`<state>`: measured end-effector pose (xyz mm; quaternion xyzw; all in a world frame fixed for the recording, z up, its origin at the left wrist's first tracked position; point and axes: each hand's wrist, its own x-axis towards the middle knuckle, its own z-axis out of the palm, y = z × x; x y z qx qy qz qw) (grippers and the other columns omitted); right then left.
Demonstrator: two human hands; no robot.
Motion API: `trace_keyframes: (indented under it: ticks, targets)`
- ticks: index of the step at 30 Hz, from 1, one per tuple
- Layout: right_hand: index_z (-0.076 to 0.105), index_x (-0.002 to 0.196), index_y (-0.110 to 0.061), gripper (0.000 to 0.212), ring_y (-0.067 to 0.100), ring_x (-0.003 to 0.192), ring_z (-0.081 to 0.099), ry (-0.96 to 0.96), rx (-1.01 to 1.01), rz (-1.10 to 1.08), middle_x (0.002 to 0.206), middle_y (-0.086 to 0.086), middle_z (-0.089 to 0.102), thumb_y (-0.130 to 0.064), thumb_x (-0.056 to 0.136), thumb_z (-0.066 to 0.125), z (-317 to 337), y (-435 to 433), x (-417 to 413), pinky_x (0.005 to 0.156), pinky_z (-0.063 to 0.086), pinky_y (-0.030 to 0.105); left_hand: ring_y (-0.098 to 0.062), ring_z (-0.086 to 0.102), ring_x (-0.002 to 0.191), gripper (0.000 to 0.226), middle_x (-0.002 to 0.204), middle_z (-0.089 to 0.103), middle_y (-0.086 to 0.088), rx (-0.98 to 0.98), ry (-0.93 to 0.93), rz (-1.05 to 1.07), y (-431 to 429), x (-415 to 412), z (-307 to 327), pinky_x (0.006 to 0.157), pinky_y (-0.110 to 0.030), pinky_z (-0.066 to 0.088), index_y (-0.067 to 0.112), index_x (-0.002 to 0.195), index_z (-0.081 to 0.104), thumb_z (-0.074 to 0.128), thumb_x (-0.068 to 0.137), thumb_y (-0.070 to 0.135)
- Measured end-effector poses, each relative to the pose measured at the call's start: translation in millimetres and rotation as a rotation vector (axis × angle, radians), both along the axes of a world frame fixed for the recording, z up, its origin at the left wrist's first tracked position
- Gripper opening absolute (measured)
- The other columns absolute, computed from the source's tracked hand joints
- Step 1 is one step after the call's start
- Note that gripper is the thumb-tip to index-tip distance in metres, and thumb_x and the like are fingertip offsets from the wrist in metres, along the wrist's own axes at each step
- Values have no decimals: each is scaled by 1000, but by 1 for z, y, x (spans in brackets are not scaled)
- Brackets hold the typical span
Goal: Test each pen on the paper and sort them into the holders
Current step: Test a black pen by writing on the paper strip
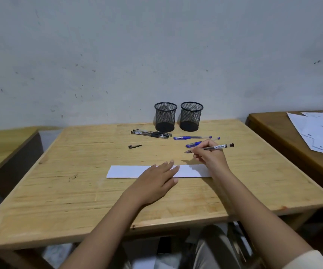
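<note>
A white paper strip (pixel 127 171) lies across the middle of the wooden table (pixel 79 191). My left hand (pixel 156 180) rests flat on it with straight fingers. My right hand (pixel 210 155) grips an uncapped clear pen (pixel 217 147), its tip pointing left just above the table behind the paper. A loose black cap (pixel 135 146) lies to the left. Two black mesh holders (pixel 165 116) (pixel 191 115) stand at the back. Several black pens (pixel 151 133) lie before the left holder, and blue pens (pixel 192 137) before the right one.
A second table with white sheets (pixel 319 131) stands to the right. Another wooden surface (pixel 5 144) sits at the left. A grey wall rises behind the holders.
</note>
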<state>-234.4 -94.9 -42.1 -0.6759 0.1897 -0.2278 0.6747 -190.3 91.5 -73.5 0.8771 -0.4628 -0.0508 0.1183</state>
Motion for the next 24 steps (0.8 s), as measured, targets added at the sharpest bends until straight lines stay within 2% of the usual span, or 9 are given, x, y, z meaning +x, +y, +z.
trace_keyframes:
  ticks: [4,9,14,18,21,24]
  targets:
    - [51,71,-11,26,13,56,60,36,-62,-9,67,9,64,-2,71,76,-2,0,2,52,49,17,-8,-6,146,54,159,-3,9,74,43,41,-1,-4,-7,119,-35,-2,34,148,5,17,98,51]
    - [49,64,-11,28,12,51,54,82,-61,-44,60,8,58,2,71,71,-6,1,8,52,48,21,-14,-16,145,60,158,-10,10,122,82,169,-10,-8,-8,119,-42,-8,37,147,-2,11,94,59]
    - [42,57,-14,33,9,38,44,100,-1,-56,50,5,52,7,70,65,-6,1,17,40,39,18,-18,-19,144,63,157,-15,7,140,83,253,-19,-10,-8,118,-44,-10,33,148,-6,10,93,60]
    - [41,56,-14,33,10,38,43,104,21,-63,48,4,49,7,69,63,-13,0,19,38,37,17,-14,-15,145,57,158,-12,6,139,71,213,-18,-9,-7,118,-45,-8,32,148,-4,10,97,52]
    - [41,56,-13,32,10,38,43,87,60,-37,43,-1,50,8,68,62,-13,-1,24,43,38,21,-12,-6,146,50,159,-3,4,78,49,172,-21,-6,-4,119,-42,-2,30,149,7,14,100,41]
    - [42,55,-13,31,9,37,43,77,55,-25,41,-3,52,8,68,61,-12,-3,28,47,39,24,-11,-1,147,49,160,4,3,18,50,203,-26,-4,-6,118,-40,0,29,149,14,17,101,39]
